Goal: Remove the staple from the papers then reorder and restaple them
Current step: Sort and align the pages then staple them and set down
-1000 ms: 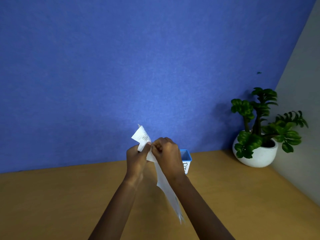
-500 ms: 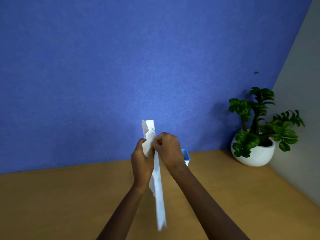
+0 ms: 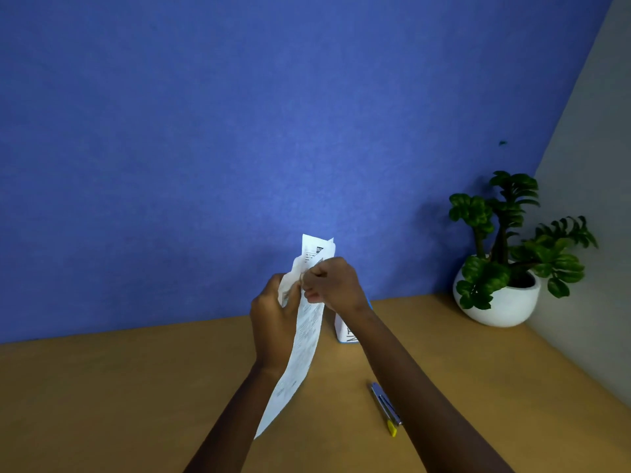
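Blue wall (image 3: pixel 205 131) rising behind a wooden tabletop (image 3: pixel 102 404). Papers (image 3: pixel 304 336): hanging lifted above the tabletop, both hands pinching them near the top. Left hand (image 3: pixel 273 319): grip closing on the left edge. Right hand (image 3: pixel 333 285): fingertips pressing together on the sheets. Stapler (image 3: pixel 386 407): lying near the right forearm. Potted plant (image 3: pixel 505 264): sitting in the far right corner.
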